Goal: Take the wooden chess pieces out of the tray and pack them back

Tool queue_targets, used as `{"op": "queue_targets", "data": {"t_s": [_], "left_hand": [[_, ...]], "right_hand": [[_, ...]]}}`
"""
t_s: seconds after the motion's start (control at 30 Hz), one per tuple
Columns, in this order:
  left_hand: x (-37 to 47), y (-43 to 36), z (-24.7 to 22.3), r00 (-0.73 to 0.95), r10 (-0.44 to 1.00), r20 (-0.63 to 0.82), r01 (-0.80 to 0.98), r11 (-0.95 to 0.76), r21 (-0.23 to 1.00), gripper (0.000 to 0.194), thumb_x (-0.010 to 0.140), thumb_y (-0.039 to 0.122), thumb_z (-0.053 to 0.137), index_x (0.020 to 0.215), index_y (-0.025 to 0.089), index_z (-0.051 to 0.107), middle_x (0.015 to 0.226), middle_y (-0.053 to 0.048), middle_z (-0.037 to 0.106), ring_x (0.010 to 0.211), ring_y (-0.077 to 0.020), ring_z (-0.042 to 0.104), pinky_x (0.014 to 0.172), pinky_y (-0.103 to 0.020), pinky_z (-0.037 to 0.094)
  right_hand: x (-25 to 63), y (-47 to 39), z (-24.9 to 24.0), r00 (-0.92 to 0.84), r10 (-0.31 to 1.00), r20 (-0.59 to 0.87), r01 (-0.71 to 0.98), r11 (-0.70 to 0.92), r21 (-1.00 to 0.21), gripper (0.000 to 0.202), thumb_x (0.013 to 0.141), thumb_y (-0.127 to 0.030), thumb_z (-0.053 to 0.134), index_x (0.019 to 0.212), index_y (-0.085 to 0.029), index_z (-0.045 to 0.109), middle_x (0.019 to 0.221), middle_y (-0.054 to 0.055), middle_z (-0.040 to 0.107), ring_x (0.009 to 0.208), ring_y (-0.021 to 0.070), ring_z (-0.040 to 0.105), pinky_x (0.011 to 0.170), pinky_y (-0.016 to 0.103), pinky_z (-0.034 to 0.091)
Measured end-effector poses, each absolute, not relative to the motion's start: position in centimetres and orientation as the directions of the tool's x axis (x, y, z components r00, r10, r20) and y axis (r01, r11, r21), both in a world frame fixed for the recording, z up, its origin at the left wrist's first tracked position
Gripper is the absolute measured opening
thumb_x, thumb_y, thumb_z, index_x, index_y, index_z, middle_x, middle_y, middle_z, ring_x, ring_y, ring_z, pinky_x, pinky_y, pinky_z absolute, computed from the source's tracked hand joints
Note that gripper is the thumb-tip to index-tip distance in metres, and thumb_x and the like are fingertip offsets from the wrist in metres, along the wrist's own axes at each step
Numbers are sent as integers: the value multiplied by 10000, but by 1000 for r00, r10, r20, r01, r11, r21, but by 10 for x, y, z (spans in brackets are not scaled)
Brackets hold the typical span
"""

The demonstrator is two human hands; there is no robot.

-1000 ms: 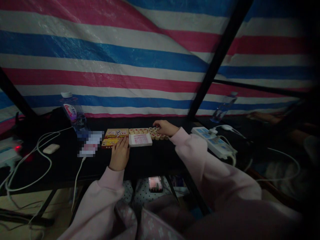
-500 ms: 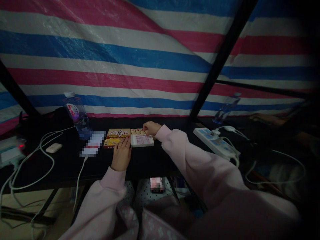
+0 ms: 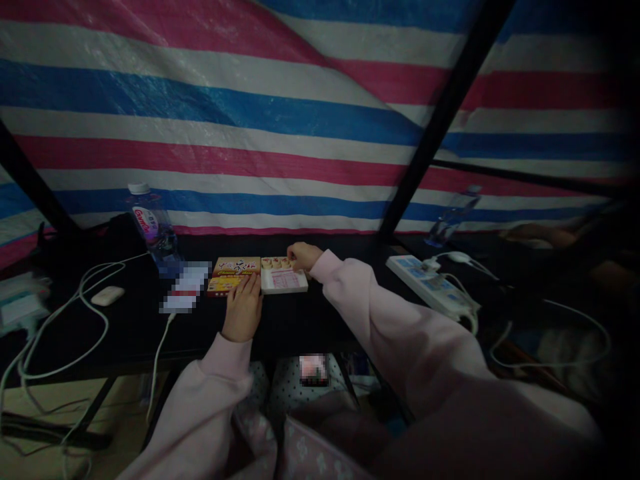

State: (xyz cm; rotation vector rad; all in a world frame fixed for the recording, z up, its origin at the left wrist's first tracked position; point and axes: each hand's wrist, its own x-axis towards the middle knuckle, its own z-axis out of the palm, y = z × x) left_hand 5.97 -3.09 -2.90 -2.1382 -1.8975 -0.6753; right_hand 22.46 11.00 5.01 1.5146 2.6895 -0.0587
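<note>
On the black table lies a brown and yellow printed box [image 3: 234, 267], and an open white tray [image 3: 285, 291] sits against its right side. Several round, cream-coloured game pieces [image 3: 275, 263] with red marks stand along the tray's far edge, behind a white paper with pink print [image 3: 281, 278]. My left hand [image 3: 244, 310] rests on the near right part of the box with fingers stretched out. At the tray's far right corner, my right hand [image 3: 305, 254] is closed, thumb and fingers bent down at the rightmost pieces. Whatever lies between those fingertips is hidden.
Left of the box are a blurred-out phone [image 3: 186, 287] on a cable, a water bottle [image 3: 157, 233] and a small white case [image 3: 108, 296]. A white power strip [image 3: 430, 287] lies to the right, with another bottle [image 3: 453, 217] behind it. Another person's hand [image 3: 540, 235] shows far right.
My right hand has shifted very slightly at the pieces. My left hand, the box and the tray stay where they were. The red light at far left no longer shows.
</note>
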Motion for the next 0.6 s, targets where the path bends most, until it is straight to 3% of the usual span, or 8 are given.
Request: {"op": "queue_targets", "data": {"t_s": [0.23, 0.6], "left_hand": [[59, -31, -28, 64, 889, 453, 978, -147, 150, 438, 872, 197, 378, 1302, 133, 432, 1350, -86, 472, 1247, -230, 404, 990, -410, 324], [59, -31, -28, 76, 880, 469, 976, -163, 148, 442, 858, 190, 383, 1295, 165, 448, 1342, -95, 480, 1239, -234, 419, 978, -413, 341]], "right_hand": [[228, 115, 50, -521, 850, -76, 854, 518, -52, 312, 622, -156, 663, 928, -201, 628, 1005, 32, 634, 864, 156, 584, 569, 191, 362], [228, 116, 52, -486, 868, -104, 873, 487, -17, 347, 615, -148, 684, 952, -193, 615, 1038, 58, 630, 898, 183, 595, 603, 210, 401]]}}
